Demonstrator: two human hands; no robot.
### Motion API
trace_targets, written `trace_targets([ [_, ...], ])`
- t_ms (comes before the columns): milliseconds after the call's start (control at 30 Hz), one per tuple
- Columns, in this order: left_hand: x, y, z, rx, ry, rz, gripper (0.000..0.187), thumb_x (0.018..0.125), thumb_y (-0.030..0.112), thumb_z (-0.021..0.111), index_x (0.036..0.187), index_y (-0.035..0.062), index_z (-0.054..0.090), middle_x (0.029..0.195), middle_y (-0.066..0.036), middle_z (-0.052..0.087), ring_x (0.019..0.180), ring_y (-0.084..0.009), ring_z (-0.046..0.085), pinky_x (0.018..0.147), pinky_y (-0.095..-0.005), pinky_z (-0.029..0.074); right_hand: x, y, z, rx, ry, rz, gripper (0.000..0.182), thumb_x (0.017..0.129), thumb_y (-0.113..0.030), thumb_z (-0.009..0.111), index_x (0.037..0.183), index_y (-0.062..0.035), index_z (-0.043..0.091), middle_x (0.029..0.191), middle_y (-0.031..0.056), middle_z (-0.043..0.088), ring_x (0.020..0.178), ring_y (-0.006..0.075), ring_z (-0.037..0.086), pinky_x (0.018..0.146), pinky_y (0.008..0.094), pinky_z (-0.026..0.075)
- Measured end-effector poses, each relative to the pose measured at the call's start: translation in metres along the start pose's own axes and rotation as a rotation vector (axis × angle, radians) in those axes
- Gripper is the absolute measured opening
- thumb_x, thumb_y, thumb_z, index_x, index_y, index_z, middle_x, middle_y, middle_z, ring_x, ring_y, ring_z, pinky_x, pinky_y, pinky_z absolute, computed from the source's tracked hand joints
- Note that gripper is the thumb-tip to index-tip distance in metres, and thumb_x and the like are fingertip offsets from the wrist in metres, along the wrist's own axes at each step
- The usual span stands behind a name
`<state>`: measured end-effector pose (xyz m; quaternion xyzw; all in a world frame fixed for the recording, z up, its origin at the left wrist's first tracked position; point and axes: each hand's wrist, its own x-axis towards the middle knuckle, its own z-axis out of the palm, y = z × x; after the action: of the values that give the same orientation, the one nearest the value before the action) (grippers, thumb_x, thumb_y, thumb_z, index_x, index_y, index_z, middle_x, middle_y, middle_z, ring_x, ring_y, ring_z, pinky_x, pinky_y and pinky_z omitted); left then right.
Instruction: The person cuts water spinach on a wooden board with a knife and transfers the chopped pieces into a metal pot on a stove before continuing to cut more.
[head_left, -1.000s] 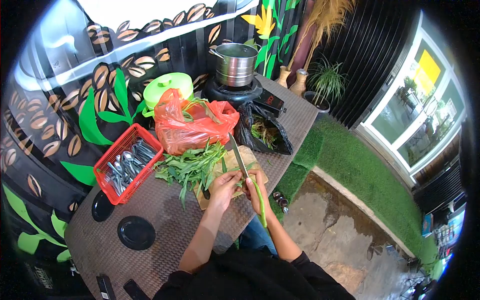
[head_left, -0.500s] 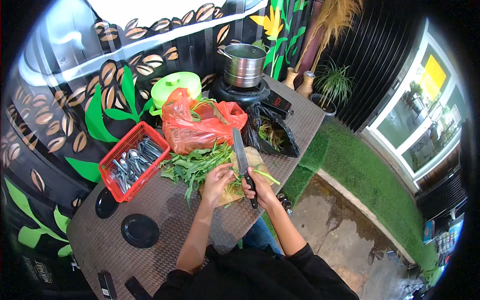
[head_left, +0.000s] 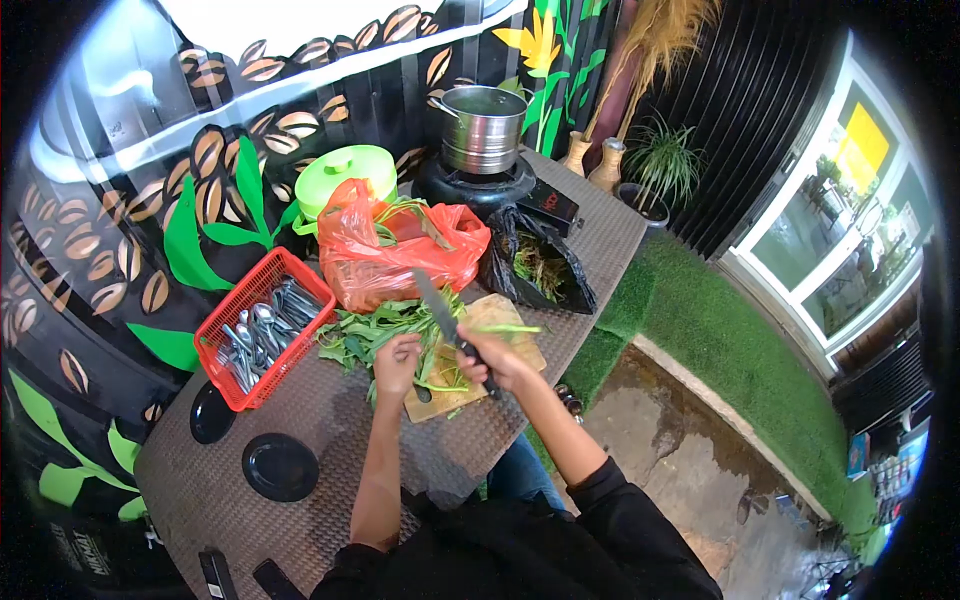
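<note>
A kitchen knife (head_left: 434, 303) with a black handle is gripped in my right hand (head_left: 497, 362), its blade slanting up to the left. A green stem (head_left: 512, 328) sticks out to the right from the same hand. My left hand (head_left: 397, 366) is beside the knife on the left, fingers curled together; anything in them is too small to make out. Below both hands lies a wooden cutting board (head_left: 529, 348) with loose stem pieces on it. A heap of leafy greens (head_left: 372, 335) spreads over the board's left side and onto the table.
Behind the greens stand a red plastic bag (head_left: 385, 260) and an open black bag (head_left: 540, 265) with plant scraps. A steel pot (head_left: 483, 135) sits on a stove (head_left: 470, 185). On the left are a red cutlery basket (head_left: 240, 400) and black plates (head_left: 280, 467). Green lidded pot (head_left: 345, 175) stands behind.
My right hand has moved slightly left and up with the knife, whose blade now tilts further left. My left hand has moved left, away from the board.
</note>
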<state>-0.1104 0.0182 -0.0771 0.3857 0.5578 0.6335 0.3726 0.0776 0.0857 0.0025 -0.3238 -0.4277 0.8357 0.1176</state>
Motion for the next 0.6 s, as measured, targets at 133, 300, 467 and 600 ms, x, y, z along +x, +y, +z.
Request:
trace_targets([
  [133, -0.011, -0.008, -0.005, 0.626, 0.165, 0.192, 0.017, 0.078, 0.006, 0.065, 0.094, 0.0043, 0.067, 0.094, -0.011, 0.064, 0.086, -0.0324, 0.058, 0.087, -0.0389, 0.044, -0.003, 0.044, -0.002, -0.051, -0.044, 0.145, 0.048, 0.097, -0.048, 0.037, 0.068, -0.0107, 0.04, 0.051, -0.0048, 0.033, 0.038, 0.0047, 0.027, 0.036, 0.0219, 0.021],
  [300, -0.028, 0.022, 0.017, 0.79, 0.249, 0.336, 0.017, 0.076, 0.005, 0.067, 0.093, 0.0033, 0.066, 0.092, -0.012, 0.064, 0.089, -0.0306, 0.058, 0.086, -0.0388, 0.044, -0.043, 0.063, -0.007, 0.0, 0.104, 0.053, 0.037, 0.099, -0.042, 0.039, 0.084, -0.0084, 0.045, 0.054, -0.0032, 0.036, 0.038, 0.0049, 0.027, 0.035, 0.0214, 0.024],
  [467, -0.016, 0.0, 0.045, 0.337, -0.176, 0.106, 0.02, 0.074, 0.003, 0.069, 0.093, 0.0003, 0.066, 0.088, -0.015, 0.065, 0.085, -0.03, 0.062, 0.078, -0.0401, 0.048, -0.08, 0.081, -0.042, 0.121, 0.224, -0.03, 0.037, 0.099, -0.042, 0.038, 0.091, -0.0085, 0.05, 0.055, -0.0039, 0.034, 0.04, 0.0048, 0.026, 0.036, 0.0219, 0.022],
  [600, -0.014, -0.036, 0.066, 0.788, -0.181, 0.414, 0.021, 0.07, 0.0, 0.071, 0.09, -0.0022, 0.066, 0.089, -0.019, 0.064, 0.087, -0.0311, 0.061, 0.078, -0.0374, 0.048, -0.107, 0.09, -0.051, 0.189, 0.354, -0.133, 0.045, 0.099, -0.042, 0.035, 0.12, -0.0061, 0.052, 0.058, -0.0037, 0.035, 0.043, 0.006, 0.028, 0.038, 0.0215, 0.024],
])
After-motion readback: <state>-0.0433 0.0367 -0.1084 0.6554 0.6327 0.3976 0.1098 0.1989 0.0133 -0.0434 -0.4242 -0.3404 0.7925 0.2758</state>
